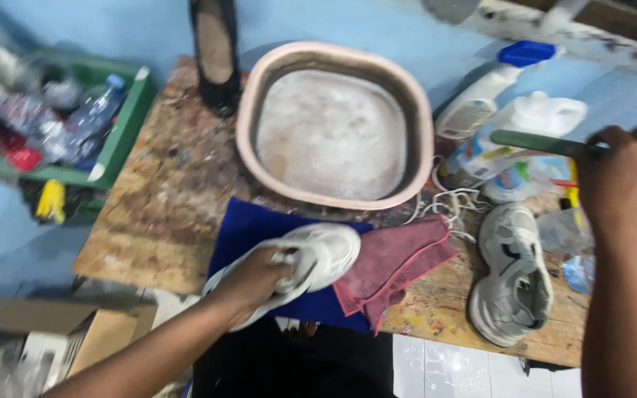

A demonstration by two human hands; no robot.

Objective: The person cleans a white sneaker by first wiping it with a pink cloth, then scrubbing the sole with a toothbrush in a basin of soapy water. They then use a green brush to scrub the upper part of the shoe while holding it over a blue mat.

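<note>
We see the left hand point(253, 280) closed around a white sneaker point(311, 259), fingers tucked into its opening, pinning it down on a blue cloth point(248, 230) at about 6 o'clock on the desk point(149, 214). The toe points toward 2 o'clock and overlaps a maroon cloth point(399, 258) lying just beside the blue one. The right hand point(621, 173), out at 3 o'clock, is clenched on a green handle point(528, 141) that runs toward 9 o'clock; its working end is hidden behind the bottles, so we cannot tell what tool it is.

At 12 o'clock sits a pink basin point(256, 103) full of foamy water. A second sneaker point(514, 276), greyer, lies sole-side partly up at 4 o'clock, with loose white laces point(451, 203) trailing between it and the basin. A white spray bottle with a blue trigger point(495, 81) and a white jug point(543, 114) lie crowded at 2 o'clock. A green crate of clutter point(123, 129) stands at 10 o'clock, and a black shoe point(215, 51) at 11 o'clock.

We judge the risks to be these: the handle passes right among the bottles, so a sweep of the right arm could knock them over or into the basin. The held sneaker hangs partly off the near edge, so a loosened grip could drop it to the floor. The laces could snag on anything dragged across them.
</note>
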